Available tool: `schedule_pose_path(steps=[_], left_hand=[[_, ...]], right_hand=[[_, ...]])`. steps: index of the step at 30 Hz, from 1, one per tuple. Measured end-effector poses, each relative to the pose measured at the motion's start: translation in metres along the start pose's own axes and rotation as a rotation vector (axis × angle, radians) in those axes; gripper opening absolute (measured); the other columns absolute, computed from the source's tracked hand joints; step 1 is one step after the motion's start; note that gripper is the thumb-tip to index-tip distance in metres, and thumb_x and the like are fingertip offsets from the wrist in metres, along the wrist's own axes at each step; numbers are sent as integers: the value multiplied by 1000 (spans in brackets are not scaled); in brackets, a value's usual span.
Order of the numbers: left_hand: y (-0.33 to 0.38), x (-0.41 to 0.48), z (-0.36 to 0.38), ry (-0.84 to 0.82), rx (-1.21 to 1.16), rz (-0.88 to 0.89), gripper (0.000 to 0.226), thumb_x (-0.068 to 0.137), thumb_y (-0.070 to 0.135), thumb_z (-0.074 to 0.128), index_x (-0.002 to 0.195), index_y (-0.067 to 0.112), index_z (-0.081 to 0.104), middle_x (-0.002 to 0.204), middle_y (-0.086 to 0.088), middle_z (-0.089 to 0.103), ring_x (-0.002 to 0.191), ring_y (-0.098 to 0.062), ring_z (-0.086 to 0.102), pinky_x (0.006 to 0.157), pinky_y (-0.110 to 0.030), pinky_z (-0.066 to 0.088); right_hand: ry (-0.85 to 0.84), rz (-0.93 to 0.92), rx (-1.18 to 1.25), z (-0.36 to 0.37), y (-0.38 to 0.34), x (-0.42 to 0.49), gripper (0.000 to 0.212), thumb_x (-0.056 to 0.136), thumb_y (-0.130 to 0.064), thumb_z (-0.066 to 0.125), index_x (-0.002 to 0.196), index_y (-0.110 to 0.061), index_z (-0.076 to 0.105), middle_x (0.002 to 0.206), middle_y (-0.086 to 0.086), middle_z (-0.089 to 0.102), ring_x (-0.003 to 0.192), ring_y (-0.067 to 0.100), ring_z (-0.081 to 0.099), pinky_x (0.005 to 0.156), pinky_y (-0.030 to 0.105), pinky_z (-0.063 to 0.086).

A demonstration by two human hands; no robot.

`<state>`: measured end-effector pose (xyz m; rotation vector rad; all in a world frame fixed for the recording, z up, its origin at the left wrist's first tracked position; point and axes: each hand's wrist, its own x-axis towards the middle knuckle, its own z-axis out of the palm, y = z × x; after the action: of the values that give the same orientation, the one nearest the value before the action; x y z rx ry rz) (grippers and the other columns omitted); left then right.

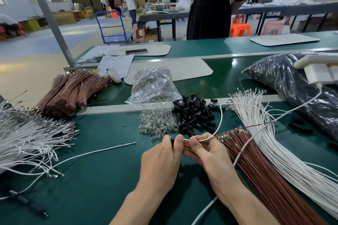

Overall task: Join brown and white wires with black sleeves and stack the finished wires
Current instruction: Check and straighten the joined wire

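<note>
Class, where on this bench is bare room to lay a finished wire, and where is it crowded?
Bare: green mat between tangled white heap and left hand. Crowded: bulbs, black sleeves ahead; brown wires, white wires right.

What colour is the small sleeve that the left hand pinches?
The sleeve is black; the head view shows it.

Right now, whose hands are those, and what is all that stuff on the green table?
They are a person's own two hands, seen from a camera worn on the head, looking down. The left hand pinches a small black plastic sleeve. The right hand pinches a thin white wire and a thin brown wire beside it. On the green table lie a heap of black sleeves, a heap of tiny clear glass bulbs, long loose brown wires and white wires on the right, and tied bundles of brown wires at the back left.
</note>
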<state>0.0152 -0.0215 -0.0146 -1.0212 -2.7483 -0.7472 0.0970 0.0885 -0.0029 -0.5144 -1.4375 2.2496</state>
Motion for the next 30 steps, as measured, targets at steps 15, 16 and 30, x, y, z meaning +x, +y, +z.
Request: schedule_pose_path(steps=[15,16,30], left_hand=[[-7,1,-7,151,-604,-124,37,98,60,39,78,32,51,59,5,59,53,-10,49,55,-33,42],[-8,3,-10,166,-742,-153,31,101,50,46,80,31,57,61,5,61,54,-10,51,54,-28,44],[-23,-8,-93,685,-1451,-230,15,93,37,53,93,28,66,70,10,66,55,-4,58,50,-17,48]], right_hand=[[105,-26,194,-2,-14,-2,11,92,-10,63,101,-6,58,99,22,75,86,30,76,66,23,59],[98,-46,198,-2,-17,-3,15,89,-12,65,100,-7,58,100,22,75,88,30,76,67,23,59],[-174,13,437,41,-47,9,32,80,-12,71,109,-5,59,105,23,74,89,27,75,72,25,60]])
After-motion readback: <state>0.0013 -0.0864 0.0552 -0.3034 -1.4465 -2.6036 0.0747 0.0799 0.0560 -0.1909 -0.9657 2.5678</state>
